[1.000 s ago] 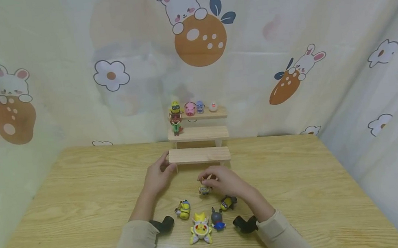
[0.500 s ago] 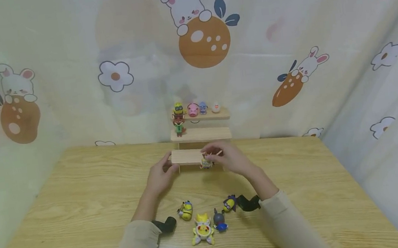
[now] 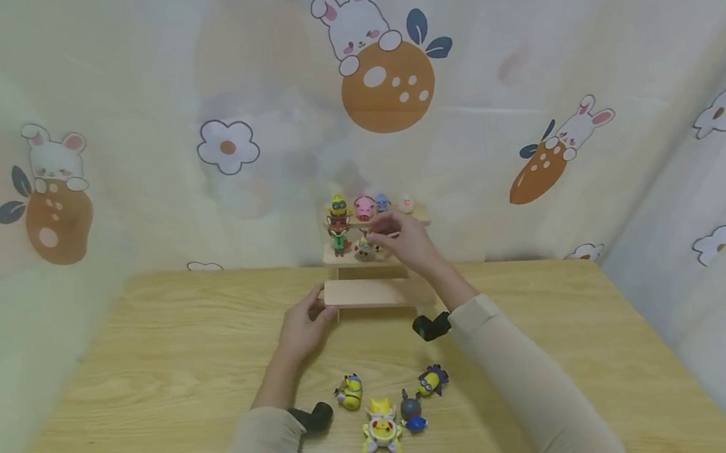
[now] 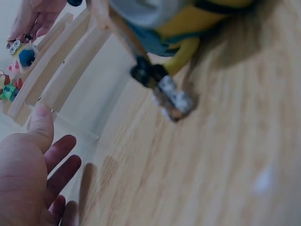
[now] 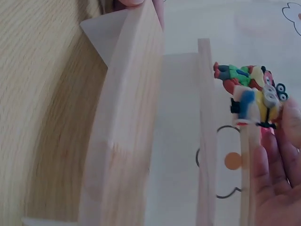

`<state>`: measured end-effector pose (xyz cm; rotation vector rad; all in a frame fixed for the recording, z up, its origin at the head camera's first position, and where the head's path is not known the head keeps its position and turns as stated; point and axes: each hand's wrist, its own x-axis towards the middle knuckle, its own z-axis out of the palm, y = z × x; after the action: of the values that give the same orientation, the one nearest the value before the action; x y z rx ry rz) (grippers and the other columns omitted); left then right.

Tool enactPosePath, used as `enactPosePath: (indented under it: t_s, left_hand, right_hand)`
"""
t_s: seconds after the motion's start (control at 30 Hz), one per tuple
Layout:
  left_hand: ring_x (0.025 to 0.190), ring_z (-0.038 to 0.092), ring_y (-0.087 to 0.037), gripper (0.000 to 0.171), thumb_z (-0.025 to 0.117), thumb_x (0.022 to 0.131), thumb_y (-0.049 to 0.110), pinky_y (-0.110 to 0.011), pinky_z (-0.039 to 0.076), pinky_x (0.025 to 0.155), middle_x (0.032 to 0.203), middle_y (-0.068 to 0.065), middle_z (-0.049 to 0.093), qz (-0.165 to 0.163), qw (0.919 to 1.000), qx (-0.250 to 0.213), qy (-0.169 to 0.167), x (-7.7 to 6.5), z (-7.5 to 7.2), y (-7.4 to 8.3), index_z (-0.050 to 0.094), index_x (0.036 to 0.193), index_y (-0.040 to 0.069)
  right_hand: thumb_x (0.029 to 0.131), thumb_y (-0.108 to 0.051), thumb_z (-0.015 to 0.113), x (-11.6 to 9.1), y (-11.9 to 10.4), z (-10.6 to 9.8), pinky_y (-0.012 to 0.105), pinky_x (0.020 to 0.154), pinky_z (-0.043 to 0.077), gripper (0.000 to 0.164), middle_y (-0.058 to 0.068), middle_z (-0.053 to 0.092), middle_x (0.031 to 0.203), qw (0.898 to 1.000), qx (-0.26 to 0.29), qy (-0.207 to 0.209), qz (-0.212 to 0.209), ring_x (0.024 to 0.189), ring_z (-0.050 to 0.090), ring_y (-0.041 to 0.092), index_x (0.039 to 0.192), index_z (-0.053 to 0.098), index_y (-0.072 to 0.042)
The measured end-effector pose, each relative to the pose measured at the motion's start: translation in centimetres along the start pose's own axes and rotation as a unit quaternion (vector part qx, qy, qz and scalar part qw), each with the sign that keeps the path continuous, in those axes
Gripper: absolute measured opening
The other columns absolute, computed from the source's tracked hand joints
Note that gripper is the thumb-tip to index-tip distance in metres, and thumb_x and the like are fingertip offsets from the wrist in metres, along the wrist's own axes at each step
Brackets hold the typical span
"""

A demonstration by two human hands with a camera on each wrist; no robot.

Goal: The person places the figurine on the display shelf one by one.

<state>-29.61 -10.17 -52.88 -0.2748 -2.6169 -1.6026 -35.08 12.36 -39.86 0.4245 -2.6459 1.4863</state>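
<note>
My right hand (image 3: 411, 245) pinches a small yellow minion figurine (image 3: 363, 247) by its head with thumb and fingertips. It holds the figurine upright at the middle step of a three-tier wooden display shelf (image 3: 370, 293), right of a fox figurine (image 3: 339, 243) in green. In the right wrist view the minion figurine (image 5: 251, 106) overlaps the fox; whether its feet touch the board cannot be told. My left hand (image 3: 305, 328) holds the left end of the lowest step, thumb in front. In the left wrist view its thumb (image 4: 42, 123) touches the board's edge.
On the top step stand a minion (image 3: 338, 207), a pink pig (image 3: 365, 208), a blue figurine (image 3: 383, 202) and a white one (image 3: 407, 204). On the table lie a minion (image 3: 350, 392), a yellow-and-white figurine (image 3: 381, 429), a grey-blue figurine (image 3: 412, 412) and a purple-haired minion (image 3: 431, 381).
My right hand has carried the minion figurine from above the table, past the lowest step, up to the middle step beside the fox. My left hand stays at the shelf's left end.
</note>
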Motion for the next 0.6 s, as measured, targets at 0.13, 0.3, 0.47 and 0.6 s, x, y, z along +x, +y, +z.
enactPosePath:
  t_s: [0.13,0.3,0.47,0.6]
  left_hand:
    - [0.111,0.061,-0.027,0.06,0.063,0.091,0.032,-0.047,0.041,0.104,0.11,-0.008,0.069,-0.001,1.0,0.0,0.005,0.0,0.4,0.0,0.041,0.144,0.014]
    - [0.111,0.061,-0.027,0.061,0.063,0.091,0.032,-0.046,0.041,0.105,0.109,-0.008,0.069,0.001,1.0,0.005,0.008,0.1,0.4,0.1,0.041,0.144,0.013]
    - [0.112,0.061,-0.027,0.061,0.063,0.091,0.032,-0.046,0.042,0.104,0.11,-0.009,0.069,0.0,0.9999,0.008,0.008,-0.1,0.2,0.2,0.041,0.145,0.014]
    - [0.112,0.061,-0.028,0.06,0.063,0.091,0.033,-0.047,0.042,0.104,0.111,-0.009,0.069,-0.001,0.9999,0.01,0.009,-0.2,0.1,0.3,0.041,0.144,0.015]
  right_hand:
    - [0.087,-0.021,0.069,0.2,0.6,0.5,0.035,0.086,0.054,0.028,0.011,0.067,0.108,1.0,0.009,0.03,0.003,0.099,0.063,0.024,0.11,0.062,-0.006]
    - [0.087,-0.019,0.069,0.5,1.2,1.2,0.032,0.081,0.056,0.026,0.012,0.067,0.107,0.999,0.019,0.049,0.006,0.097,0.063,0.023,0.107,0.063,-0.005]
    - [0.088,-0.019,0.067,0.6,1.7,1.5,0.032,0.084,0.054,0.026,0.012,0.066,0.109,0.998,0.034,0.053,0.005,0.1,0.062,0.023,0.11,0.063,-0.006]
    - [0.09,-0.018,0.065,0.6,2.1,1.6,0.036,0.089,0.053,0.028,0.015,0.065,0.112,0.997,0.052,0.052,-0.012,0.102,0.062,0.026,0.114,0.062,-0.004]
